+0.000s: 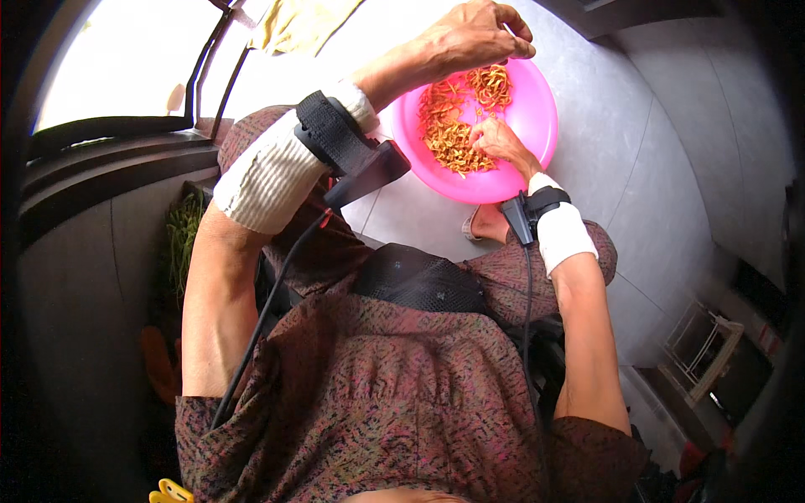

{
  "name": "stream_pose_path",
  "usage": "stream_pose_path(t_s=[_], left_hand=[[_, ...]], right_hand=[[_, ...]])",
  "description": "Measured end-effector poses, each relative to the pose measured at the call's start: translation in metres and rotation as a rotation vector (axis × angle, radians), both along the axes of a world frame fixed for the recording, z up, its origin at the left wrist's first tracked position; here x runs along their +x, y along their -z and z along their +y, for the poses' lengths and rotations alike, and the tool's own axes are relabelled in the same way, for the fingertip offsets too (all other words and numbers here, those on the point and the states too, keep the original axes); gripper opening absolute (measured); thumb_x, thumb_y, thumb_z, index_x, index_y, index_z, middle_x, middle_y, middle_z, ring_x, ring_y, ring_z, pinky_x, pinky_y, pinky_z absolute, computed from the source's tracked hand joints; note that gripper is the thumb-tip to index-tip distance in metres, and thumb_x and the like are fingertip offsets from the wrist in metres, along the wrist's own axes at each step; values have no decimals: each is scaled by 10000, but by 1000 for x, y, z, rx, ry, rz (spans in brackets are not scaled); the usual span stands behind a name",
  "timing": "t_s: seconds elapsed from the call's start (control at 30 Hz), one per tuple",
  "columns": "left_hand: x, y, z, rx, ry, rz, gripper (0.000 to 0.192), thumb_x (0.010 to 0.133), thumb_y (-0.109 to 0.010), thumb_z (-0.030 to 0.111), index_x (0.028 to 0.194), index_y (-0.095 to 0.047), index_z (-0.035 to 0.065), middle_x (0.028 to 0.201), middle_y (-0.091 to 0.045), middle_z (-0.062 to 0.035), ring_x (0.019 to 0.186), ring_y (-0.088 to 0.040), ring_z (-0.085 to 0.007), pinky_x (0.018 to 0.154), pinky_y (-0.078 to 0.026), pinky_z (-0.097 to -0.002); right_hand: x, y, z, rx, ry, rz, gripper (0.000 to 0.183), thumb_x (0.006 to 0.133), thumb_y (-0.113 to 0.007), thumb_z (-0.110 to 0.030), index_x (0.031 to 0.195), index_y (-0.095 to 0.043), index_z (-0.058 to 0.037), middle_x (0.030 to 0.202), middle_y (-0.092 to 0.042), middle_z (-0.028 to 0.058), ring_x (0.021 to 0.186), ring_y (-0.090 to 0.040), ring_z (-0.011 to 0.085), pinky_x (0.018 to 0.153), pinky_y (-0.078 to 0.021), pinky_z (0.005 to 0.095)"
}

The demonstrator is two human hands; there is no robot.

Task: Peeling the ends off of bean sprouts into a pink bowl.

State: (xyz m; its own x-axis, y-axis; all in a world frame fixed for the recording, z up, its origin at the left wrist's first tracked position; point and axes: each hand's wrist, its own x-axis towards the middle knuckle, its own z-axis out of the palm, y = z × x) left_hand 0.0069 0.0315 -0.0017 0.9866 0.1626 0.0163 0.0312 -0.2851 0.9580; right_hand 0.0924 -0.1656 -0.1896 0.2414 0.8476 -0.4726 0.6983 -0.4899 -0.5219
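Observation:
A pink plastic basin [534,113] stands on the floor before my knees. Inside it, yellow-brown dried plant strips [456,148] lie in loose heaps, with one clump [490,87] near the far rim. My right hand [500,139] reaches in over the near right side, fingertips bent down at the edge of the nearer heap. Whether those fingers grip any strips is hidden. Over the far rim is my left hand [487,34], its fingers curled and the thumb close to them. Nothing shows clearly between them.
Grey floor tiles [604,144] surround the basin. A dark-framed glass door [195,82] is at left, near a yellowish cloth [302,25]. Green stalks [185,239] lie by my left side; a wire rack [704,352] stands at right. Cables [277,302] run from devices on both wrists.

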Motion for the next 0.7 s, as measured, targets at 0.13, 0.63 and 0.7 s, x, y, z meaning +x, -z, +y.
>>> stream_pose_path(t_s=[0.13, 0.63, 0.7], left_hand=[[-1, -1, 0, 18, 1, 15, 300, 784, -642, 264, 965, -656, 26, 852, -668, -112, 759, -635, -173, 688, -507, -283], [5, -6, -6, 89, 9, 90, 306, 756, -650, 291, 917, -675, 32, 850, -675, -129, 768, -649, -204, 736, -505, -298], [6, -6, -8, 100, 10, 109, 307, 752, -651, 295, 910, -678, 33, 850, -675, -131, 769, -651, -208, 742, -504, -300]], right_hand=[[-13, 5, -1, -41, 114, 24, 162, 637, -587, -141, 743, -701, -98, 741, -664, 125, 727, -645, 284, 705, -501, 383], [-39, 3, 5, 58, 163, -174, 207, 708, -591, -198, 827, -673, -50, 724, -636, 186, 710, -633, 320, 676, -484, 414], [-42, 7, 4, 109, 163, -122, 215, 698, -528, -208, 816, -662, -87, 801, -638, 187, 757, -623, 368, 691, -486, 461]])
